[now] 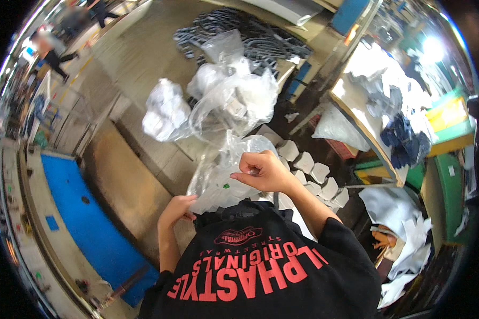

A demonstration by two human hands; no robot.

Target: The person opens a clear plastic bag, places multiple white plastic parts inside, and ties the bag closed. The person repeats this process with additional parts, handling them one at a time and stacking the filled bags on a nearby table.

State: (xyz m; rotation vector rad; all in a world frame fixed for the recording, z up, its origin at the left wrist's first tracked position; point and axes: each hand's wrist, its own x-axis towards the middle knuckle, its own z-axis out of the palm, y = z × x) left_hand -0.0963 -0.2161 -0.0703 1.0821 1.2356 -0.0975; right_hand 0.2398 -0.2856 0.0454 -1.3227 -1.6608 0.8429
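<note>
A clear plastic bag (216,187) hangs in front of my body, stretched between both hands, with a small green mark on it. My right hand (267,171) is closed in a pinch on its upper right part, the arm bent at the elbow. Lower down, my left hand (178,208) grips the bag's left edge, its fingers partly hidden. Just beyond lie more filled clear plastic bags (233,101) with white contents, and a whitish bag (166,109) slumps to their left. What the held bag contains, if anything, I cannot make out.
Stacked white pieces (319,173) stand right of my hands. Dark grey strips (213,26) lie piled on the floor ahead. A blue-topped machine table (85,212) is at left, beside a brown board (125,165). A worktable (364,114) with fabric stands right. People walk at far left.
</note>
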